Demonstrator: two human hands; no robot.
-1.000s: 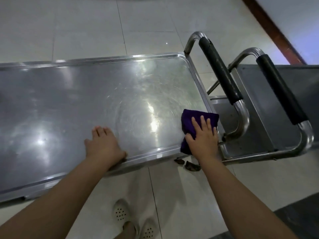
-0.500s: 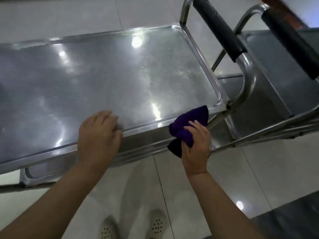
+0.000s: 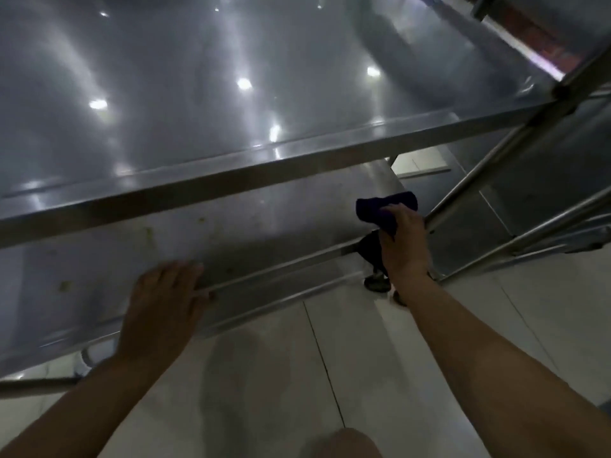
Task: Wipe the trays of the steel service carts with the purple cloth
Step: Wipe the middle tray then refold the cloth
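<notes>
Since a second ago the view has dropped from the top tray (image 3: 231,77) to the lower tray (image 3: 185,239); purple cloth (image 3: 383,209) came off the top and now sits at the lower tray's right end. I read that as top done, lower shelf starting. Right hand (image 3: 405,242) has its grip curled round the cloth. Left hand (image 3: 165,305) rests flat, fingers straight, on the lower tray's near rim, holding nothing. Room: top tray's front rail overhangs close above, cart upright (image 3: 479,180) just right of the cloth. Open run is leftward, toward yellowish spots (image 3: 148,231).
</notes>
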